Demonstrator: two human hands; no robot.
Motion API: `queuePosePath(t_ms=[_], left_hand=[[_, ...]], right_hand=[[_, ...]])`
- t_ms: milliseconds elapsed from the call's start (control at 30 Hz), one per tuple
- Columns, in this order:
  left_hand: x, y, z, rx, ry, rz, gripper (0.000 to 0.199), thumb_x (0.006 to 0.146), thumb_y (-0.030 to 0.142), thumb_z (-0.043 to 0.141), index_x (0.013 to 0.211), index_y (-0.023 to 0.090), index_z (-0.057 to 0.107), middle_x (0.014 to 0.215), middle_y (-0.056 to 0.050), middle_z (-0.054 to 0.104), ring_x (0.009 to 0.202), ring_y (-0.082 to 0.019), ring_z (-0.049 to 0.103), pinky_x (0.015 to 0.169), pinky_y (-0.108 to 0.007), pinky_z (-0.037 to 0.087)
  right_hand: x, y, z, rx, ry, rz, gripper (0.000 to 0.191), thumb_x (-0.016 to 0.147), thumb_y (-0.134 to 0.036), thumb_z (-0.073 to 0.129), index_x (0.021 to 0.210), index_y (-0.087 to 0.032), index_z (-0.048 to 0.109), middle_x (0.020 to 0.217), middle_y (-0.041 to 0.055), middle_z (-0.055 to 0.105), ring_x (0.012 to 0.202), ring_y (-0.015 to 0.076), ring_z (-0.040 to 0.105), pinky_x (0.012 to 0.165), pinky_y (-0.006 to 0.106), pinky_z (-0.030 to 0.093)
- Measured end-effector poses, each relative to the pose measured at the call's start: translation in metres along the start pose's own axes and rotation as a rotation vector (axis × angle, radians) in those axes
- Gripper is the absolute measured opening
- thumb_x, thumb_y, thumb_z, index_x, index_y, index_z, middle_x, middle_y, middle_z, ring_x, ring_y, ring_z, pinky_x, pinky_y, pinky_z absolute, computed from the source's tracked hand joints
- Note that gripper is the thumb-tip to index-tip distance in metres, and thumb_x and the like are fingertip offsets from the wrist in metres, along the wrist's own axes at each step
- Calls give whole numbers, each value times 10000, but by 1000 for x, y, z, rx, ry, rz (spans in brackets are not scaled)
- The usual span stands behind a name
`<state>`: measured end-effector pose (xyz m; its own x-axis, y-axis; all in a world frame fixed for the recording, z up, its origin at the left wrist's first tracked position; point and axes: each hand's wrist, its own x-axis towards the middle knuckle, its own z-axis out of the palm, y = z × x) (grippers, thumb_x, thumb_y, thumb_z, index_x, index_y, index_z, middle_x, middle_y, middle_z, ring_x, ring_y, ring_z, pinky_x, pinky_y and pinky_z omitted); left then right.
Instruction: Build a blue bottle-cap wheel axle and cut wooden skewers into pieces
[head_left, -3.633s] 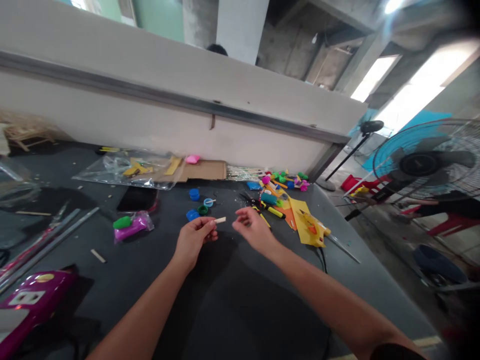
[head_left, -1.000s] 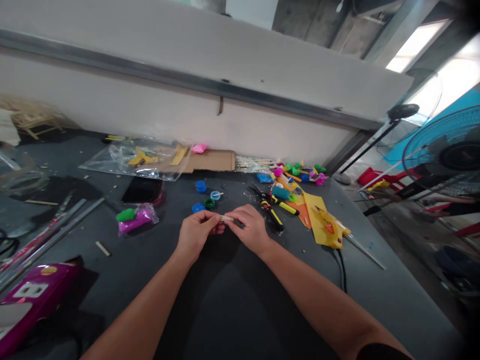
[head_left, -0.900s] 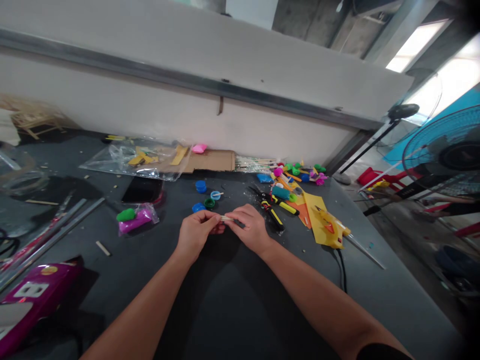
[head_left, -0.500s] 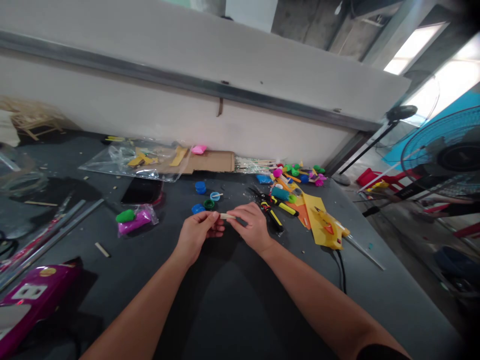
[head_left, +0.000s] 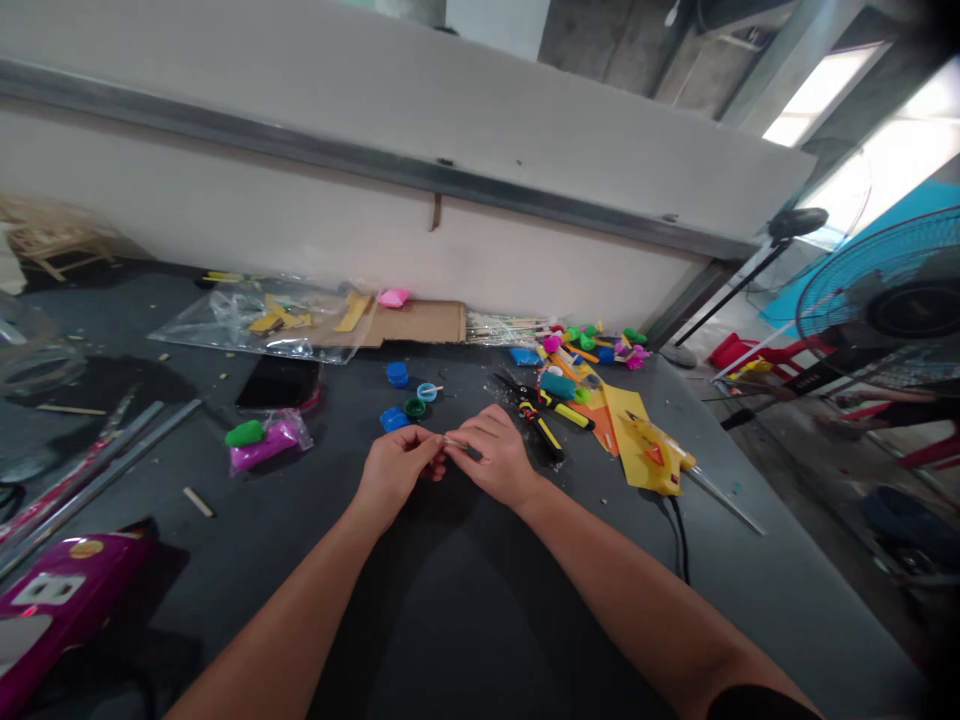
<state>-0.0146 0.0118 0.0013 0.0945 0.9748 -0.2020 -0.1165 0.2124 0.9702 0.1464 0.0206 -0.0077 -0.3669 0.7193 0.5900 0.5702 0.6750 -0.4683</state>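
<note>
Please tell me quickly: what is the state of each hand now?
Left hand: closed, pinching a wooden stick.
Right hand: curled at the stick's other end; whether it grips cannot be told.

Left hand (head_left: 395,475) and right hand (head_left: 497,459) pinching, fingertips (head_left: 436,446) nearly meeting, left forearm (head_left: 277,600) and right forearm (head_left: 637,610) angled inward.

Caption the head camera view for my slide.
Left hand and right hand pinch a small wooden stick over a dark worktable.

Left hand (head_left: 394,470), right hand (head_left: 499,460) and both forearms (head_left: 277,610) bare; a black sleeve (head_left: 761,703) shows bottom right.
</note>
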Motion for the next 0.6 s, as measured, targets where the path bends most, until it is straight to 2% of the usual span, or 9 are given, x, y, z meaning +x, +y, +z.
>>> queuePosePath(t_ms=[167, 300, 500, 600], left_hand=[[0, 1, -1, -41, -2, -10, 225, 660, 336, 690, 628, 135, 594, 552, 4, 601, 459, -96, 554, 483, -222, 461], [1, 2, -3, -154, 35, -21, 232, 641, 323, 713, 667, 120, 603, 579, -1, 611, 481, -95, 566, 505, -228, 485], [2, 1, -5, -191, 32, -26, 246, 640, 323, 727, 694, 110, 617, 588, -3, 616, 492, -89, 570, 501, -214, 497], [3, 0, -5, -187, 40, -12, 269, 647, 334, 729, 771, 111, 645, 651, -14, 644, 543, -100, 595, 517, -220, 514]], right_hand=[[2, -1, 0, 8, 12, -13, 146, 840, -319, 575, 911, -260, 688, 831, 34, 677, 791, 183, 555, 797, 370, 416], [2, 1, -1, 26, 101, -8, 207, 833, -311, 592, 1019, -246, 656, 912, 43, 684, 843, 184, 580, 812, 368, 422], [2, 6, -3, 42, 130, 22, 114, 830, -298, 605, 909, -255, 674, 844, 21, 693, 790, 173, 587, 789, 358, 429], [2, 7, -3, 48, 152, 13, 99, 823, -290, 617, 891, -249, 677, 828, 21, 691, 778, 169, 583, 775, 348, 438]])
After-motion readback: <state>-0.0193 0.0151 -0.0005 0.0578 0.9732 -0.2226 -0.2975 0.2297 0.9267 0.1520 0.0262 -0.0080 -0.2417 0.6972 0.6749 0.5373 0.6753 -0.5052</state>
